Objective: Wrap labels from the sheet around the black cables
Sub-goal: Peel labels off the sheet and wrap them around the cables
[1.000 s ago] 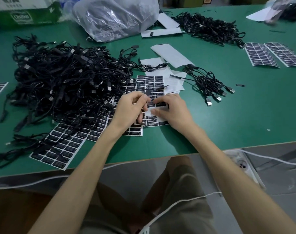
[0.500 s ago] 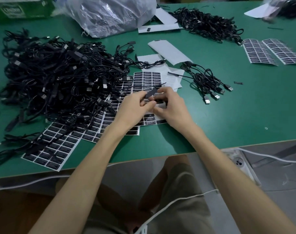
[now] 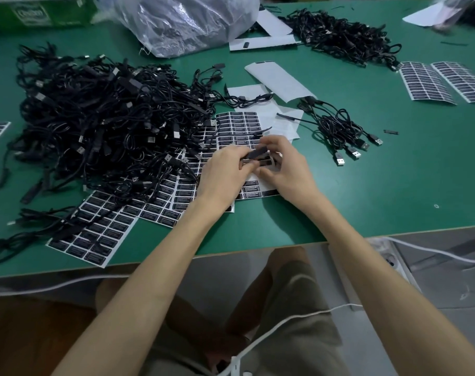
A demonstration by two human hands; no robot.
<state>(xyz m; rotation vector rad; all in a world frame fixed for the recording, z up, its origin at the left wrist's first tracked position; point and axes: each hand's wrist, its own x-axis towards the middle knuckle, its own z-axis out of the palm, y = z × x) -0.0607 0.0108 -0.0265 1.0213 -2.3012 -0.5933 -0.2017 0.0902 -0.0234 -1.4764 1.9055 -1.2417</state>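
Head view: green table (image 3: 393,185) bears heaped black cables (image 3: 95,126) above grey floor (image 3: 453,321).

A cable pile (image 3: 100,126) lies left of the label sheet (image 3: 239,126), a cable bundle (image 3: 331,126) right of it.

Black cable (image 3: 255,153) sits tilted, raised over the sheet (image 3: 237,126). A label (image 3: 266,162) lies just beneath it. Cable pile (image 3: 100,123) lies left.
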